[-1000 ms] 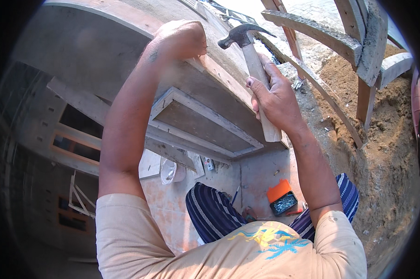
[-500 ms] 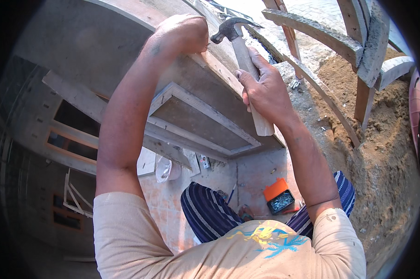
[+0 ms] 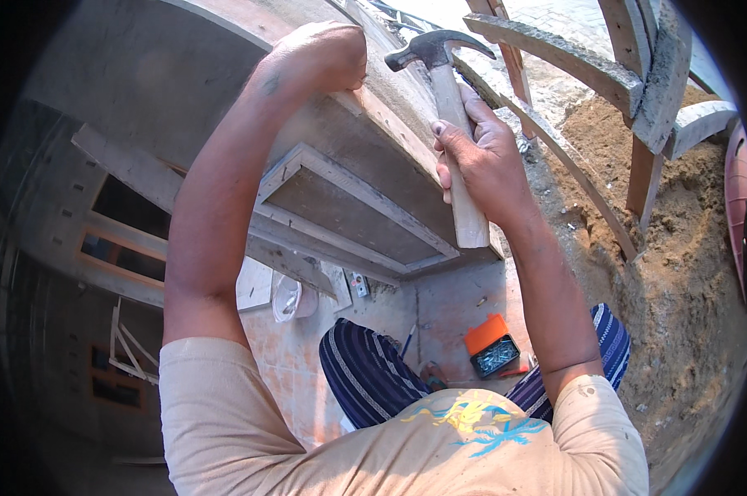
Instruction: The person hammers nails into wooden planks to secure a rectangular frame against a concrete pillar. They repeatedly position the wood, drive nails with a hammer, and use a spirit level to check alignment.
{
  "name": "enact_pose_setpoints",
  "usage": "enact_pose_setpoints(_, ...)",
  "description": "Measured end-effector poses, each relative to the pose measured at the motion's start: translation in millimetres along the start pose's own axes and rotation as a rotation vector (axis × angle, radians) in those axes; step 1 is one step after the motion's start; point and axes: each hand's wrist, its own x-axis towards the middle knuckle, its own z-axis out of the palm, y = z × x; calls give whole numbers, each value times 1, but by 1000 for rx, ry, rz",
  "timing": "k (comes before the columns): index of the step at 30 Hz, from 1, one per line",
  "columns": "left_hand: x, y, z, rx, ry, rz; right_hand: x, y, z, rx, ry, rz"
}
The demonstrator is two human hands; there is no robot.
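My right hand (image 3: 481, 161) is wrapped round the pale wooden handle of a claw hammer (image 3: 452, 107). Its dark steel head is up at the far end, a short gap to the right of my left hand (image 3: 328, 56). That left hand is bent over the edge of a wooden board (image 3: 386, 128) running along the top of a grey wall panel (image 3: 307, 124). Its fingers are curled in and mostly turned from view, so what they pinch, if anything, is hidden. Below the board, a pale rectangular frame (image 3: 365, 198) lies against the panel.
An orange-lidded box of nails or screws (image 3: 493, 351) lies open on the floor between my knees. A white bucket (image 3: 295, 299) stands left of it. Rough timbers (image 3: 555, 54) and curved planks rise at the right over a sand heap (image 3: 687, 248). A pink rounded object (image 3: 737, 207) edges the far right.
The hammer has swung a little to the right, its head now farther from my left hand. My left hand stays nearly in place at the board's edge.
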Motion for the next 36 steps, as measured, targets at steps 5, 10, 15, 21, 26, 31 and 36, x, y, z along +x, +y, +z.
enact_pose_setpoints(5, 10, -22, 18, 150, -20, 184, -2, 22, 4, 78, -26, 83)
enact_pose_setpoints(10, 4, -3, -2, 0, -11, 117, 0, 28, 11, 66, -90, 85)
enact_pose_setpoints(15, 4, -5, 1, -27, -8, 117, 5, 32, 11, -71, -117, 88)
enact_pose_setpoints(21, -8, 1, -2, -95, 179, 47, 8, 25, 11, -170, -105, 62)
enact_pose_setpoints(26, -63, 21, -14, -417, 1050, -292, 10, 22, 5, -253, -116, -13)
enact_pose_setpoints(31, -61, 34, 23, -609, 824, -759, 7, 17, 10, -274, -146, 28)
enact_pose_setpoints(36, -45, 28, 28, -475, 892, -812, 10, 27, 9, -364, -98, -71)
